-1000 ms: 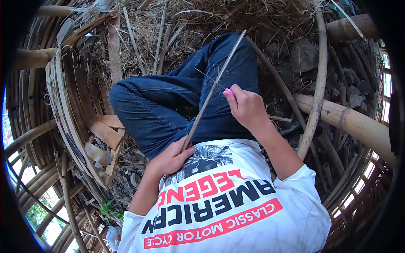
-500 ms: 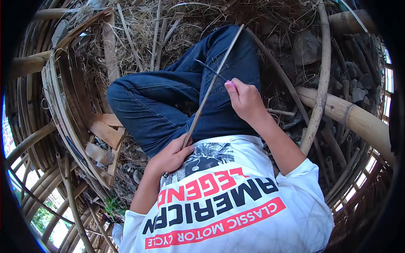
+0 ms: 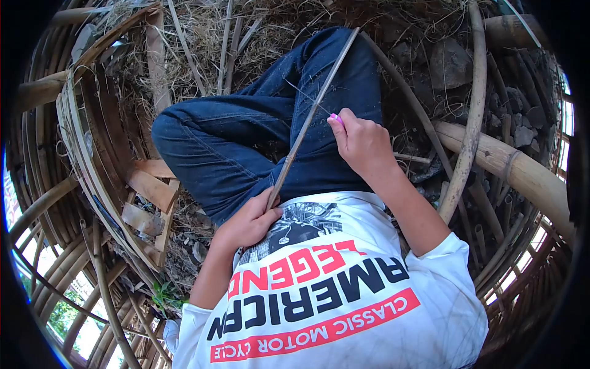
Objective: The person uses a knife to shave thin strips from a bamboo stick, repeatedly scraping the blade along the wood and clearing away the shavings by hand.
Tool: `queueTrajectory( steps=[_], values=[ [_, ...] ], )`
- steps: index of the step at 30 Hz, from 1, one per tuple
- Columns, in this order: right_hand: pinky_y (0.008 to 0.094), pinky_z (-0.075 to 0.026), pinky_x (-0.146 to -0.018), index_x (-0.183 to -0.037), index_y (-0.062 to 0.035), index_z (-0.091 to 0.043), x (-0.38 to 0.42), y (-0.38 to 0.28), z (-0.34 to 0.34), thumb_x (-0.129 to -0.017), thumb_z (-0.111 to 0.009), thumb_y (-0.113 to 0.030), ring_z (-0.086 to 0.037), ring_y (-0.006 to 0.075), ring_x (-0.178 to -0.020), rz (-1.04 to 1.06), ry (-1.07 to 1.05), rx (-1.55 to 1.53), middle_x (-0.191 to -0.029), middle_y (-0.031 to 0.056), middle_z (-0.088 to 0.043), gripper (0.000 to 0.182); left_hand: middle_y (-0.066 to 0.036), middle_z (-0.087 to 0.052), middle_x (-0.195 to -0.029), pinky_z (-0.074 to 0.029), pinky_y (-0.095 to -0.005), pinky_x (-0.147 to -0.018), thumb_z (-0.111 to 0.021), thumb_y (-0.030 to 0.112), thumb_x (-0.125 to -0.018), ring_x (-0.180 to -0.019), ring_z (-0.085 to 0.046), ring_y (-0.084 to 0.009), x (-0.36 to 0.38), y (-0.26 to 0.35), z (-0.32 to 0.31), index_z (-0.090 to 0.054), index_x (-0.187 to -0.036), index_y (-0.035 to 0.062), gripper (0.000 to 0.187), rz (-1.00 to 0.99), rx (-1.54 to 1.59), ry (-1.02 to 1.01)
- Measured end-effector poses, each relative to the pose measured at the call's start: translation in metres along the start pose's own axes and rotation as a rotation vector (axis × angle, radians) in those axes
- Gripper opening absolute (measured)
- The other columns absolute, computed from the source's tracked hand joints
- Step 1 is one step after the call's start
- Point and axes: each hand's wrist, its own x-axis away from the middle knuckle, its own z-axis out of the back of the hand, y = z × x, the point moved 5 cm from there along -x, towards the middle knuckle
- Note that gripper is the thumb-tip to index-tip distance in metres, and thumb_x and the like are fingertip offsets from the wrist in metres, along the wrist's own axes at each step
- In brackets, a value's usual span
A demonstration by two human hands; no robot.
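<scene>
Person seated on the ground, seen from above, blue jeans (image 3: 246, 147) with knees bent, white printed T-shirt (image 3: 326, 301). Left hand (image 3: 249, 224) clenched around the lower end of a thin bamboo strip (image 3: 310, 117), near the waist, just above the shirt print. The strip runs diagonally up and to the right across the lap and ends past the far knee at the top of the view. Right hand (image 3: 362, 144) sits just right of the strip about midway along it, fingers curled around a small knife (image 3: 319, 107) with a pink handle tip showing at the thumb; the thin dark blade reaches left to meet the strip over the thigh. Fine shavings on the jeans around the contact spot. Left of the legs, a stack of flat split bamboo slats (image 3: 98, 160) curved on edge, with short wood offcuts (image 3: 150, 187) lying beside the thigh. Dry straw (image 3: 209, 43) and loose sticks above the knees. Right side: a thick bamboo pole (image 3: 516, 175) lying across, a thinner curved cane (image 3: 470, 111) running top to bottom over it, dark stones (image 3: 448, 61) behind.
</scene>
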Motion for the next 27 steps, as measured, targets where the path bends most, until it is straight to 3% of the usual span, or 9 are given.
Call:
queueTrajectory(
  steps=[8,10,13,22,24,27],
  values=[
    [0.0387,-0.053,-0.046,-0.081,-0.0088,-0.055,-0.006,0.005,-0.002,-0.097,-0.052,-0.036,-0.065,0.0305,-0.052,0.095,-0.007,0.188,-0.056,0.0132,-0.061,0.032,-0.01,-0.045,-0.081,-0.04,-0.0322,-0.075,-0.054,0.009,-0.084,-0.078,-0.043,-0.0203,-0.001,0.001,-0.004,-0.046,-0.107,-0.0026,0.027,0.018,-0.055,-0.033],
    [0.0433,-0.05,-0.044,-0.082,-0.0081,-0.053,-0.009,0.007,-0.001,-0.097,-0.052,-0.034,-0.063,0.0342,-0.052,0.177,0.014,0.162,-0.055,0.0144,-0.059,0.03,-0.011,-0.047,-0.081,-0.04,-0.033,-0.076,-0.053,0.009,-0.084,-0.078,-0.045,-0.0217,0.0,0.0,-0.005,-0.046,-0.108,-0.0031,0.028,0.025,-0.074,-0.037],
    [0.04,-0.049,-0.044,-0.081,-0.0092,-0.052,-0.013,0.016,0.0,-0.096,-0.054,-0.035,-0.062,0.0304,-0.051,0.279,0.016,0.239,-0.056,0.0112,-0.059,0.03,-0.014,-0.051,-0.086,-0.041,-0.0341,-0.079,-0.053,0.008,-0.084,-0.082,-0.049,-0.0247,0.002,-0.002,-0.006,-0.045,-0.114,-0.0046,0.034,0.014,-0.07,-0.027],
    [0.0371,-0.049,-0.044,-0.08,-0.0098,-0.052,-0.019,0.018,-0.005,-0.095,-0.056,-0.035,-0.063,0.0277,-0.052,0.407,0.027,0.336,-0.057,0.0088,-0.059,0.03,-0.011,-0.046,-0.084,-0.04,-0.031,-0.079,-0.05,0.008,-0.083,-0.08,-0.045,-0.0206,0.001,-0.005,-0.008,-0.045,-0.114,-0.004,0.033,-0.001,-0.033,-0.013],
    [0.0379,-0.05,-0.044,-0.081,-0.0096,-0.053,-0.018,0.018,-0.005,-0.096,-0.055,-0.035,-0.063,0.0291,-0.052,0.381,0.025,0.295,-0.056,0.01,-0.059,0.03,-0.024,-0.05,-0.082,-0.043,-0.0411,-0.076,-0.048,0.007,-0.084,-0.076,-0.05,-0.0392,0.001,-0.001,-0.008,-0.044,-0.099,-0.0041,0.019,-0.069,-0.031,0.039],
    [0.0396,-0.05,-0.044,-0.081,-0.0096,-0.053,-0.019,0.009,-0.012,-0.097,-0.054,-0.035,-0.063,0.0309,-0.052,0.319,0.063,0.238,-0.055,0.0114,-0.058,0.03,-0.022,-0.05,-0.08,-0.042,-0.0398,-0.076,-0.048,0.007,-0.084,-0.076,-0.051,-0.0374,0.002,-0.002,-0.007,-0.045,-0.101,-0.0049,0.021,-0.068,-0.017,0.058]
  ],
)
